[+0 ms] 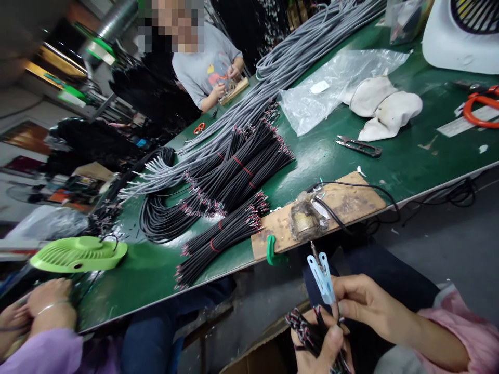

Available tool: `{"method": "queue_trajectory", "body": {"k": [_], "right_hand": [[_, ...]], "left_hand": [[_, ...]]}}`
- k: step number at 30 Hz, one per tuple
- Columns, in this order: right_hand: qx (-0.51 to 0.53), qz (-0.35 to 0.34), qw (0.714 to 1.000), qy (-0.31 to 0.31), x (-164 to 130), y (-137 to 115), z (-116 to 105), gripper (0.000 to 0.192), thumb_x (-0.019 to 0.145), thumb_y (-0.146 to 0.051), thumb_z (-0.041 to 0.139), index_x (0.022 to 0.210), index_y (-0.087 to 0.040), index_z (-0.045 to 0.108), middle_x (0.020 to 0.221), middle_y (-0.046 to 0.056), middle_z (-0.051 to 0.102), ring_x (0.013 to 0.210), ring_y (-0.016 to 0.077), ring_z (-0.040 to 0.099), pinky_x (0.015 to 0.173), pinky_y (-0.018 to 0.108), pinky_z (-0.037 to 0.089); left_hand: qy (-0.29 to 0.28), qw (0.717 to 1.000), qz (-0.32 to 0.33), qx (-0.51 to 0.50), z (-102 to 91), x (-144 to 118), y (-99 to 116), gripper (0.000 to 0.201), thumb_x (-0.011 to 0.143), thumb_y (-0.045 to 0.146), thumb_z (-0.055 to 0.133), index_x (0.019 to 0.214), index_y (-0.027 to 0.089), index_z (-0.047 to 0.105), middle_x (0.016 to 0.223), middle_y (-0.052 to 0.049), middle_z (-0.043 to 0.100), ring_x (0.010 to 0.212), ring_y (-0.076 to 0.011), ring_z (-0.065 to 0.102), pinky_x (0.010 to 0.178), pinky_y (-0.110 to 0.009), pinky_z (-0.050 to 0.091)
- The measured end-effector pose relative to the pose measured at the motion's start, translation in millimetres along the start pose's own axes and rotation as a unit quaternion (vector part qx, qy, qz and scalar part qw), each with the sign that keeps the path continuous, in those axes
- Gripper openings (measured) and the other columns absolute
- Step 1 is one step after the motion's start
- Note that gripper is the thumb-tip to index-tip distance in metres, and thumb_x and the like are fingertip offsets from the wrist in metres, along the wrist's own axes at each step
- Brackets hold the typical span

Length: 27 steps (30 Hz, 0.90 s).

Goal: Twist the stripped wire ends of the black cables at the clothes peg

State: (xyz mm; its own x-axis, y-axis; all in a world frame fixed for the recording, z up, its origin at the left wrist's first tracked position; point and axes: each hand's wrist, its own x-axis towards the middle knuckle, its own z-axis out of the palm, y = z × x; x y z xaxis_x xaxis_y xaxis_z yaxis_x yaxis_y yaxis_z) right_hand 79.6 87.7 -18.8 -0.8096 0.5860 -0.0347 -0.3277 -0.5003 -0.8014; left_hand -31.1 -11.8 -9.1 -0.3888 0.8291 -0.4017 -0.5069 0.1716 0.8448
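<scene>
At the bottom, my left hand (327, 345) is closed around a bundle of black cables (307, 332) with stripped red and white wire ends. My right hand (360, 298) is pinched at the fingertips, meeting the left thumb beside the cable ends; what lies between its fingers is too small to make out. A light blue clothespin (322, 278) stands right by the right fingertips, near a metal tip (313, 249) jutting from the table edge. Above it, a grimy round lump (306, 221) with a black cord sits on a wooden board (358, 192).
A green clamp (271, 250) grips the board's edge. Tied black cable bundles (222, 234) and long grey cables (249, 104) cover the green table (132, 280). Snips (358, 146), white gloves (384, 106) and a green fan (80, 253) lie there. Co-workers sit at left (50, 332) and across (210, 62).
</scene>
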Motion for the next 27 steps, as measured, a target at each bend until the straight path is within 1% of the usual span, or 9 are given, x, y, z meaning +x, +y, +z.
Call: {"method": "queue_trajectory", "body": {"k": [3, 5, 7, 9, 11, 15, 20, 23, 27], "right_hand": [[-0.013, 0.015, 1.000, 0.001, -2, -2, -2, 0.039, 0.089, -0.051, 0.060, 0.083, -0.012, 0.061, 0.079, 0.003, 0.056, 0.072, 0.0146, 0.053, 0.068, 0.028, 0.042], [-0.062, 0.009, 0.998, 0.020, -4, -4, -2, 0.038, 0.091, -0.049, 0.058, 0.083, -0.013, 0.062, 0.081, 0.004, 0.056, 0.076, 0.0165, 0.053, 0.070, 0.029, 0.042], [-0.142, -0.017, 0.988, 0.049, -7, -6, 0, 0.035, 0.093, -0.045, 0.055, 0.080, -0.014, 0.063, 0.080, 0.004, 0.056, 0.076, 0.0174, 0.052, 0.070, 0.031, 0.041], [-0.223, -0.059, 0.970, 0.076, -10, -8, 2, 0.032, 0.095, -0.038, 0.052, 0.076, -0.015, 0.064, 0.076, 0.004, 0.057, 0.075, 0.0177, 0.051, 0.072, 0.032, 0.040], [-0.261, -0.103, 0.956, 0.087, -12, -8, 2, 0.028, 0.095, -0.032, 0.053, 0.077, -0.015, 0.066, 0.072, 0.004, 0.060, 0.074, 0.0177, 0.053, 0.076, 0.034, 0.039], [-0.262, -0.160, 0.948, 0.083, -10, -10, -1, 0.018, 0.095, -0.024, 0.057, 0.085, -0.017, 0.070, 0.077, 0.004, 0.067, 0.076, 0.0175, 0.056, 0.074, 0.033, 0.040], [-0.279, -0.229, 0.931, 0.050, -3, -9, -4, 0.012, 0.094, -0.020, 0.060, 0.090, -0.018, 0.072, 0.079, 0.004, 0.070, 0.076, 0.0155, 0.056, 0.073, 0.032, 0.040], [-0.280, -0.244, 0.928, 0.040, -2, -7, -3, 0.016, 0.096, -0.023, 0.057, 0.088, -0.018, 0.070, 0.078, 0.004, 0.069, 0.075, 0.0156, 0.055, 0.074, 0.033, 0.039], [-0.289, -0.199, 0.936, 0.034, -5, -9, -3, 0.024, 0.099, -0.028, 0.050, 0.082, -0.017, 0.064, 0.078, 0.005, 0.064, 0.078, 0.0176, 0.053, 0.073, 0.033, 0.039]], "left_hand": [[0.054, 0.992, 0.085, 0.075, -3.6, 2, -1, 0.028, 0.065, 0.035, 0.086, 0.060, 0.016, 0.066, 0.053, 0.002, 0.062, 0.034, -0.0071, 0.052, 0.034, -0.015, 0.041], [0.078, 0.980, 0.128, 0.133, -6.2, 5, -3, 0.029, 0.063, 0.034, 0.086, 0.054, 0.016, 0.064, 0.054, 0.001, 0.061, 0.039, -0.0100, 0.055, 0.039, -0.019, 0.047], [0.100, 0.973, 0.141, 0.152, -8.0, 7, -4, 0.031, 0.060, 0.035, 0.087, 0.053, 0.017, 0.063, 0.055, 0.001, 0.061, 0.043, -0.0125, 0.057, 0.044, -0.022, 0.050], [0.096, 0.978, 0.126, 0.135, -8.0, 7, -5, 0.032, 0.062, 0.037, 0.086, 0.055, 0.017, 0.063, 0.049, 0.004, 0.057, 0.038, -0.0098, 0.053, 0.042, -0.021, 0.049], [0.062, 0.990, 0.085, 0.091, -5.8, 5, -4, 0.032, 0.067, 0.040, 0.083, 0.058, 0.017, 0.064, 0.040, 0.006, 0.052, 0.030, -0.0046, 0.044, 0.037, -0.015, 0.042], [-0.020, 1.000, 0.010, -0.015, 0.8, 1, -2, 0.030, 0.073, 0.038, 0.081, 0.060, 0.016, 0.066, 0.037, 0.006, 0.054, 0.023, -0.0003, 0.039, 0.028, -0.009, 0.028], [-0.061, 0.996, -0.003, -0.067, -0.4, 1, -3, 0.025, 0.077, 0.037, 0.079, 0.065, 0.017, 0.069, 0.036, 0.005, 0.055, 0.021, -0.0001, 0.043, 0.029, -0.008, 0.029], [-0.060, 0.995, -0.010, -0.078, -3.3, 2, -5, 0.023, 0.076, 0.036, 0.080, 0.068, 0.017, 0.069, 0.039, 0.004, 0.059, 0.023, -0.0004, 0.045, 0.030, -0.007, 0.029], [-0.058, 0.996, -0.018, -0.069, -1.9, 2, -5, 0.026, 0.074, 0.035, 0.082, 0.064, 0.017, 0.067, 0.040, 0.005, 0.058, 0.021, 0.0000, 0.043, 0.028, -0.008, 0.029]]}}
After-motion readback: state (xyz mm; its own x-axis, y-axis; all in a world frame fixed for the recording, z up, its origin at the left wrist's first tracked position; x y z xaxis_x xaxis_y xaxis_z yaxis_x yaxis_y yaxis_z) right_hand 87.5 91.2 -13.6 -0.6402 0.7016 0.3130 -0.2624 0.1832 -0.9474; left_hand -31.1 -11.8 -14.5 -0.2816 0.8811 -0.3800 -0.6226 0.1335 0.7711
